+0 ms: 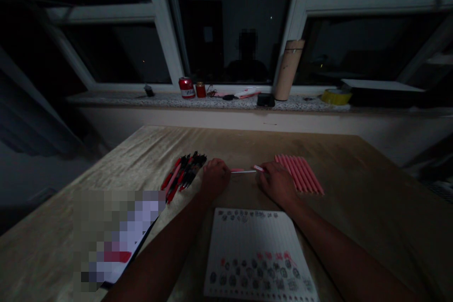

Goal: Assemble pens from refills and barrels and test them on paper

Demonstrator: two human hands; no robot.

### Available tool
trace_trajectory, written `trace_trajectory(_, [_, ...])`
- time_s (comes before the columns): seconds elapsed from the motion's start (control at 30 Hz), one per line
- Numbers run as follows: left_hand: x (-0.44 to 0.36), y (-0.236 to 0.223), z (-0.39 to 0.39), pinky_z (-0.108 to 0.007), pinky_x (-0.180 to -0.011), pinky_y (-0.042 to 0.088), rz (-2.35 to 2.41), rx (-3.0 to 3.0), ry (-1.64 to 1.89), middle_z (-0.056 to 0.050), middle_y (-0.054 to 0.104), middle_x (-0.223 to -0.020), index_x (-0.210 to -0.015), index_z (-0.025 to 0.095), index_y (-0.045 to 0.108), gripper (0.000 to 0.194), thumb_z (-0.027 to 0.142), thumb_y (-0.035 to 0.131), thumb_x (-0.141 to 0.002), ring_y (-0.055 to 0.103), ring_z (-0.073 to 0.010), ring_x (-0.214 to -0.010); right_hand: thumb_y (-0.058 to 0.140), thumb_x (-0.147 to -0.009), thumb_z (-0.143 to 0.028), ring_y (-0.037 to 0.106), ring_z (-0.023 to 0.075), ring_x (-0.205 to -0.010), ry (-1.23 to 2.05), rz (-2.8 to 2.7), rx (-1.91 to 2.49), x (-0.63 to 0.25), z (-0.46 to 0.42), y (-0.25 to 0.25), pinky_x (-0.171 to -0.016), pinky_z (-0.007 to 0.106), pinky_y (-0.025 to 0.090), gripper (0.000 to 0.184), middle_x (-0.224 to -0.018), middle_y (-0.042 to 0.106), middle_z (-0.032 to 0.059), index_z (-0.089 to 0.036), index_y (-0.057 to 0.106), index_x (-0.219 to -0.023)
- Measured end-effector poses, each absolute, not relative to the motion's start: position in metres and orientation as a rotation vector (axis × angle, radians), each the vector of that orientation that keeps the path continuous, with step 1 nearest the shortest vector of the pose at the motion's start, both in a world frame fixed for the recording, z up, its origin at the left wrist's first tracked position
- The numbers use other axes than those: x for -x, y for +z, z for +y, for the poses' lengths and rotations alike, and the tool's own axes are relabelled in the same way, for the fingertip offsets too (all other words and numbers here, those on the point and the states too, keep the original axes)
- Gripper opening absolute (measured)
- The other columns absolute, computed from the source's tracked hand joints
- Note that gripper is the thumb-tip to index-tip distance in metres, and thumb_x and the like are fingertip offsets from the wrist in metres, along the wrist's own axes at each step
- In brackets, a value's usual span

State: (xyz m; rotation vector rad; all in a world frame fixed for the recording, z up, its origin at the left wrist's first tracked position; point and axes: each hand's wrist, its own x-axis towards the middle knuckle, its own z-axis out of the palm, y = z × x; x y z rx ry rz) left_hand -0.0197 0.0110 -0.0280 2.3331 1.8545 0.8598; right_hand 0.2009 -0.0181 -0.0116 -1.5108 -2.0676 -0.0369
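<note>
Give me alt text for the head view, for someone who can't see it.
A person's left hand and right hand work close together at slim pink and white pieces, grip unclear in dim light. Red and black pens lie piled beside the left hand, pink sticks in a row beside the right; a marked notebook page lies between the forearms.

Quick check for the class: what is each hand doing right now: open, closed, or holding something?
Left hand: closed, holding one end of a thin pink-and-white stick.
Right hand: closed, holding a short white-and-pink piece.
</note>
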Motion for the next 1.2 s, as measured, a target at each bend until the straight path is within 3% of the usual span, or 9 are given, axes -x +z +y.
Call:
trace_trajectory(0.33, [0.0183, -0.0275, 0.0099, -0.036, -0.084, 0.036, 1.750, -2.379, 0.897, -0.006, 0.057, -0.096, -0.079, 0.019, 0.056, 0.006, 0.025, 0.054, -0.076, 0.051, -0.0213, -0.095, 0.047, -0.083, -0.022, 0.055, 0.0207, -0.087, -0.019, -2.087, 1.518, -0.2009, -0.0184, -0.0115, -0.078, 0.030, 0.038, 0.019, -0.091, 0.063, 0.0086, -0.017, 0.060, -0.096])
trace_trajectory(0.5, [0.0176, -0.0282, 0.0091, -0.036, -0.084, 0.036, 1.722, -2.411, 0.894, -0.006, 0.057, -0.097, -0.084, 0.020, 0.055, 0.012, 0.022, 0.056, -0.072, 0.049, -0.0224, -0.097, 0.047, -0.083, -0.022, 0.054, 0.0198, -0.088, 0.030, -2.135, 1.482, -0.2002, -0.0192, -0.0112, -0.078, 0.029, 0.038, 0.019, -0.091, 0.063, 0.0081, -0.018, 0.061, -0.095])
trace_trajectory(1.2, [0.0170, -0.0295, 0.0093, -0.036, -0.083, 0.037, 1.658, -2.432, 0.923, -0.005, 0.057, -0.099, -0.081, 0.019, 0.057, 0.008, 0.025, 0.056, -0.076, 0.050, -0.0215, -0.098, 0.047, -0.083, -0.017, 0.053, 0.0186, -0.090, 0.166, -2.280, 1.312, -0.1986, -0.0203, -0.0133, -0.081, 0.029, 0.039, 0.020, -0.092, 0.060, 0.0070, -0.017, 0.062, -0.097])
